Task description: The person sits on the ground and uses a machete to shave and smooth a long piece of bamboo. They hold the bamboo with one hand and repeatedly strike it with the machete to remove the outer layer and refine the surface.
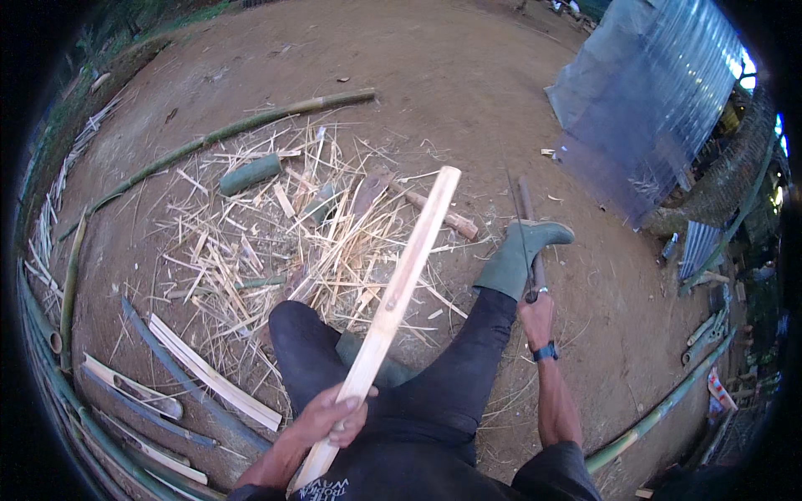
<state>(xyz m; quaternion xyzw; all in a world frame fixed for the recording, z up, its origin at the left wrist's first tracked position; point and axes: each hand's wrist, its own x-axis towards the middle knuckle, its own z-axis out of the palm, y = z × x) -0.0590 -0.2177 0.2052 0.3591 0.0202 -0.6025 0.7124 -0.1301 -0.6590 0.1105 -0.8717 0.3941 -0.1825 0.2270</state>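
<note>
My left hand (332, 415) is closed round the lower part of a long split bamboo slat (390, 316). The slat is pale, and it slants up and away across my lap. My right hand (537, 319) grips a long-bladed knife (524, 242) beside my right shin. Its thin dark blade points up and away, almost edge-on, and my fingers hide most of the handle. A brown stick (526, 200) lies just behind the blade. My green rubber boot (511, 263) is next to the knife. A dark watch (545, 351) is on my right wrist.
Bamboo shavings (225, 271) cover the dirt in front, with short green bamboo pieces (251, 174) and a wood piece (439, 214) among them. A long bamboo pole (225, 134) lies beyond. Split bamboo lengths (213, 374) lie left. Corrugated sheeting (656, 100) stands far right; another pole (660, 409) lies near right.
</note>
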